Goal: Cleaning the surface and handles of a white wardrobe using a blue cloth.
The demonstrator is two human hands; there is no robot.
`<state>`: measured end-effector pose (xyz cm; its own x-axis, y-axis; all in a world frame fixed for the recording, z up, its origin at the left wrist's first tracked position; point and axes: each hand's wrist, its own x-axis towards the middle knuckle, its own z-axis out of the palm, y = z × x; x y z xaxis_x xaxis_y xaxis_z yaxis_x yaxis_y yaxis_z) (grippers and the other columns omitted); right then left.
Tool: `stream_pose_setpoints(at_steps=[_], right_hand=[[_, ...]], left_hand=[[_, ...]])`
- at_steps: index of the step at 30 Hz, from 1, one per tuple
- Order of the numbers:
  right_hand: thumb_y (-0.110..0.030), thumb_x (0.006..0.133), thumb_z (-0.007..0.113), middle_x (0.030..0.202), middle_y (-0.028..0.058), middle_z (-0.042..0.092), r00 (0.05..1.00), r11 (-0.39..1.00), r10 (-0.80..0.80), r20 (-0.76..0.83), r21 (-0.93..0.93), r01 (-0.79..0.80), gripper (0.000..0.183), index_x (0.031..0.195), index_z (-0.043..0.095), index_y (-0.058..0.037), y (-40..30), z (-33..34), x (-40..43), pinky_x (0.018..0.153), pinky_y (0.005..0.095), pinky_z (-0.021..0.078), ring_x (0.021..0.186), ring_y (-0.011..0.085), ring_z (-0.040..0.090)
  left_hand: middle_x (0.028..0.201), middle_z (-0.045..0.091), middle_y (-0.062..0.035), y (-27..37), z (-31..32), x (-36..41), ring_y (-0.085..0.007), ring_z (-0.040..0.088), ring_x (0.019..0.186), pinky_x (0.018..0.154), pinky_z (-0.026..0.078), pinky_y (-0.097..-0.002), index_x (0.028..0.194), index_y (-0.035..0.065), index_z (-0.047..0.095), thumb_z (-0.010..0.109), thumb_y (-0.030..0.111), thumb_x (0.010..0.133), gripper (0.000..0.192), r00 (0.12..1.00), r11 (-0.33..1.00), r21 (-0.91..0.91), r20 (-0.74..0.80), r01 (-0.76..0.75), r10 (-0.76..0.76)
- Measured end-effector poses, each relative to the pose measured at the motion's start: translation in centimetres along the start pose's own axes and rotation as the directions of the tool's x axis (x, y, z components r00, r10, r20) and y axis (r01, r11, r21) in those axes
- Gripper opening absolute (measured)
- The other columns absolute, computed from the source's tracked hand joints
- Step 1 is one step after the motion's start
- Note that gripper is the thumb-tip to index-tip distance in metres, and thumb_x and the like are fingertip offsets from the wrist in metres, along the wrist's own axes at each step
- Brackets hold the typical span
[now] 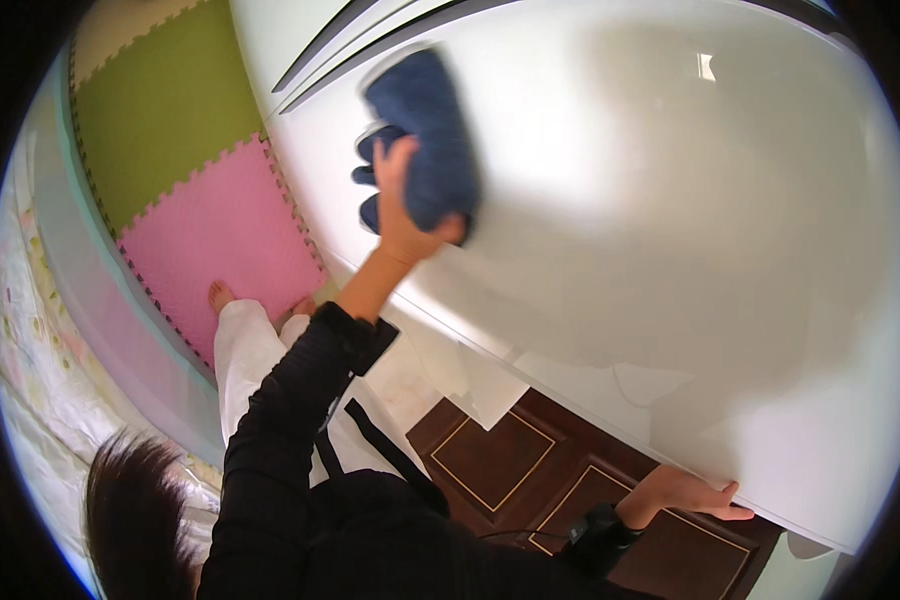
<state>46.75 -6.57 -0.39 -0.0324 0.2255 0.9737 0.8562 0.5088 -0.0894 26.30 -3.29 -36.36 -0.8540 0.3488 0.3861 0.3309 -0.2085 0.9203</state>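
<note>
My left hand (412, 199), arm stretched forward, grips a dark blue cloth (442, 142) against a glossy white panel (570, 247). Folds of the cloth stick out between the fingers, and hand and cloth are slightly blurred. My right hand (694, 493) is at the panel's near edge, towards the lower right, with thumb and forefinger spread apart; its other fingers are not clearly seen. Whether it bears on the edge or only touches it cannot be told. Black sleeves cover both arms.
Pink (225, 225) and green (165, 112) interlocking foam mats lie at the left, with bare feet on the pink one. Beside them is patterned bedding (37, 330). Dark brown panelled wood (495, 457) with gold lines shows below the white panel. Dark strips (390, 64) cross the top.
</note>
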Motion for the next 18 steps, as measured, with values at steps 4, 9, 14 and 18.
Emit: stream_pose_setpoints(at_steps=[4, 9, 14, 18], right_hand=[[-0.023, 0.091, 0.038, 0.141, 0.0165, 0.004, 0.952, 0.922, -0.291, 0.093, -0.24, 0.305, 0.027, 0.108, 0.038, -0.0022, 2.6, -0.8, -0.7, 0.098, 0.048, 0.0311, 0.13, 0.0305, 0.014], [-0.028, 0.089, 0.045, 0.141, 0.0199, 0.005, 0.986, 0.979, -0.156, 0.067, 0.142, 0.145, 0.033, 0.108, 0.038, -0.0011, 2.1, -1.0, 0.1, 0.096, 0.05, 0.0316, 0.129, 0.0363, 0.015], [-0.032, 0.086, 0.05, 0.14, 0.0227, 0.006, 0.92, 0.896, -0.379, 0.104, -0.206, 0.393, 0.04, 0.11, 0.038, -0.0019, 4.6, -2.0, 0.9, 0.095, 0.0501, 0.0331, 0.127, 0.039, 0.018], [-0.028, 0.087, 0.048, 0.14, 0.0227, 0.004, 0.996, 0.948, 0.088, -0.009, 0.307, -0.081, 0.035, 0.108, 0.04, -0.0011, 1.4, -1.1, 0.2, 0.096, 0.0474, 0.0334, 0.127, 0.0361, 0.02]], left_hand=[[0.118, 0.048, -0.0201, -2.4, -0.8, -2.4, -0.0305, 0.048, 0.106, 0.095, 0.033, -0.0324, 0.127, -0.0014, 0.032, 0.053, 0.034, 0.081, 0.062, 0.485, 0.497, -0.453, -0.152, 0.74, -0.861], [0.12, 0.044, -0.0193, 7.2, 1.3, -0.5, -0.0317, 0.043, 0.108, 0.093, 0.031, -0.0364, 0.124, -0.0006, 0.035, 0.058, 0.019, 0.079, 0.054, 0.653, 0.62, -0.574, -0.185, 0.535, -0.734], [0.132, 0.036, -0.0138, 23.1, -0.9, -0.5, -0.0405, 0.006, 0.132, 0.091, -0.003, -0.072, 0.119, 0.0243, 0.05, 0.069, 0.049, 0.054, 0.072, 0.953, 0.882, -0.454, 0.301, 0.126, 0.019], [0.103, 0.051, -0.0038, 24.4, 0.3, -1.5, -0.0318, 0.033, 0.126, 0.089, 0.009, -0.075, 0.091, 0.0364, 0.057, 0.064, 0.041, 0.063, 0.029, 0.914, 0.831, -0.45, 0.071, -0.329, 0.4]])
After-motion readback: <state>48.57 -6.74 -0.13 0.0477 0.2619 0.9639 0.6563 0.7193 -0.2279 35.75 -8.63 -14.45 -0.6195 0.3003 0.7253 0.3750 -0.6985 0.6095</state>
